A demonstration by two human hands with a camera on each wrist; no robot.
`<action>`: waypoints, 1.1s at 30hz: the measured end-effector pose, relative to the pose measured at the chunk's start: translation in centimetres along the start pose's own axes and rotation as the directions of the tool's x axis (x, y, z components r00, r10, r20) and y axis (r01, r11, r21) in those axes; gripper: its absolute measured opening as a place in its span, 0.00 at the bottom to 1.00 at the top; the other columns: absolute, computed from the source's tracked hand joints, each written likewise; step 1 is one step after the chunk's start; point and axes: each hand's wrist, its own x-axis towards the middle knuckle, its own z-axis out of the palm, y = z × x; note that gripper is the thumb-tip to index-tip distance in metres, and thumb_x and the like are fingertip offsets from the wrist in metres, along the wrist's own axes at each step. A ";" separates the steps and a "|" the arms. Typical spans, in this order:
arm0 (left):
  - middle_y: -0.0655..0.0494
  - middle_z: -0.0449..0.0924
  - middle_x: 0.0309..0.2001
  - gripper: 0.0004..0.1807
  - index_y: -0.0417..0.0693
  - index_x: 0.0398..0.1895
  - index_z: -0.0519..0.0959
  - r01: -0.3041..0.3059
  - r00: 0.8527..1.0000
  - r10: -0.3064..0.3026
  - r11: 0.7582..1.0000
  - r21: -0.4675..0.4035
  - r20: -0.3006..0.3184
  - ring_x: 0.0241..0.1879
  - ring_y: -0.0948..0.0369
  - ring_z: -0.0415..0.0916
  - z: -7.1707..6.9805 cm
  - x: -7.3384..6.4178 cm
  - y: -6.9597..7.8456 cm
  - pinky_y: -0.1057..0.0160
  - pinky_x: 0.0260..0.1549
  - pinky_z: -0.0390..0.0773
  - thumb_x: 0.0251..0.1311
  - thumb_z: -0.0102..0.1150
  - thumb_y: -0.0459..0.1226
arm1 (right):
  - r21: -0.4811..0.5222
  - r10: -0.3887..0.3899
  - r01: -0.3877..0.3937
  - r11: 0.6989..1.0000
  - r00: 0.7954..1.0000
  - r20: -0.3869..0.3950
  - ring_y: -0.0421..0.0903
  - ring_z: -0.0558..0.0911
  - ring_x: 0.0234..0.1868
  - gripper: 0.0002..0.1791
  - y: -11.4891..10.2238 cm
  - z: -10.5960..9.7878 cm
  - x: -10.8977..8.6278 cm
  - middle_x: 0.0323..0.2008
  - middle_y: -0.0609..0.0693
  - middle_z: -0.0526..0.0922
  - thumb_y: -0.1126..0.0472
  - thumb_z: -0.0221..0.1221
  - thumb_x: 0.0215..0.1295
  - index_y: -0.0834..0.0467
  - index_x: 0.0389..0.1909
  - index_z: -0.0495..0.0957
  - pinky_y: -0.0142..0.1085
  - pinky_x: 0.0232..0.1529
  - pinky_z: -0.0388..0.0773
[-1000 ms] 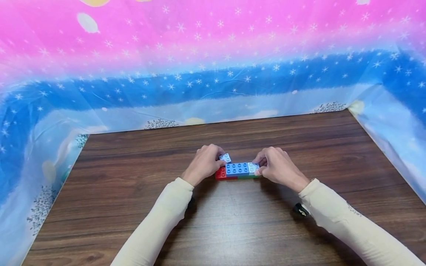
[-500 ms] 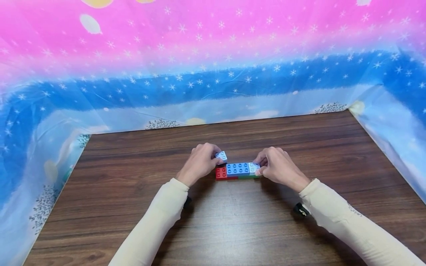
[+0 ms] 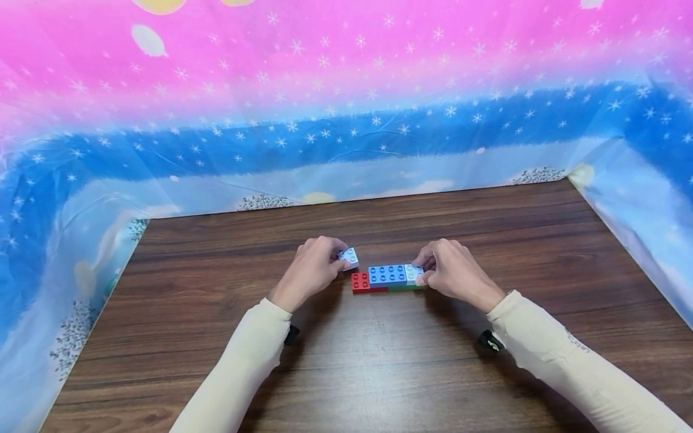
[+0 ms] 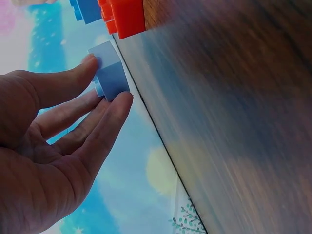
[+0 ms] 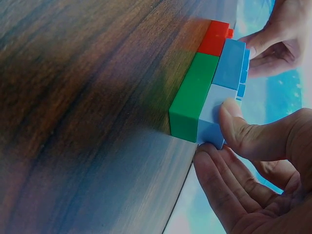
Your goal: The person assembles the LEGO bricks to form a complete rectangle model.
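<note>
My left hand [image 3: 313, 264] pinches a light blue building brick [image 3: 349, 258] between thumb and fingers; the left wrist view shows that brick [image 4: 110, 70] off the table. Just to its right stands a two-layer row of bricks. Below are a red brick [image 3: 360, 281] and a green brick [image 5: 192, 100], end to end. On top sit a blue brick [image 3: 387, 274] and, at the right end, a second light blue brick [image 5: 217, 108]. That end brick is pinched by my right hand [image 3: 452, 270], thumb on its near side. The red brick's left studs are uncovered.
The brown wood-grain table [image 3: 379, 361] spreads around the bricks. A pink and blue snowflake-patterned cloth [image 3: 346, 120] hangs behind the table and along its left and right sides.
My left hand has moved left with its light blue brick, away from the row, so the red brick's studs now show fully. My right hand has kept its place on the end brick.
</note>
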 end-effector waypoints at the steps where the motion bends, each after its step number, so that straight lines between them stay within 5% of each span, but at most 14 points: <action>1: 0.49 0.86 0.42 0.14 0.39 0.52 0.85 -0.002 1.000 0.002 1.000 -0.002 0.000 0.36 0.60 0.80 0.0 -0.1 -0.1 0.61 0.33 0.76 0.65 0.67 0.34 | -0.001 0.002 -0.002 1.000 1.000 0.000 0.43 0.84 0.32 0.12 0.0 0.0 0.0 0.32 0.51 0.88 0.70 0.74 0.51 0.64 0.39 0.88 0.40 0.35 0.79; 12: 0.50 0.86 0.44 0.14 0.41 0.53 0.84 0.019 1.000 -0.019 0.999 -0.037 0.016 0.40 0.60 0.81 -0.1 -1.5 -0.1 0.62 0.34 0.79 0.65 0.67 0.33 | 0.014 0.011 -0.011 1.000 1.000 0.003 0.44 0.84 0.33 0.12 0.0 -0.1 -0.1 0.34 0.53 0.88 0.71 0.73 0.52 0.65 0.40 0.88 0.39 0.34 0.80; 33: 0.50 0.87 0.45 0.15 0.40 0.51 0.85 -0.064 0.997 0.066 0.997 -0.041 0.035 0.43 0.59 0.84 0.9 -1.9 0.8 0.57 0.44 0.81 0.62 0.70 0.32 | 0.021 0.011 -0.012 1.000 1.000 0.004 0.44 0.84 0.33 0.12 0.1 0.0 0.0 0.33 0.52 0.88 0.70 0.73 0.52 0.65 0.39 0.88 0.39 0.35 0.79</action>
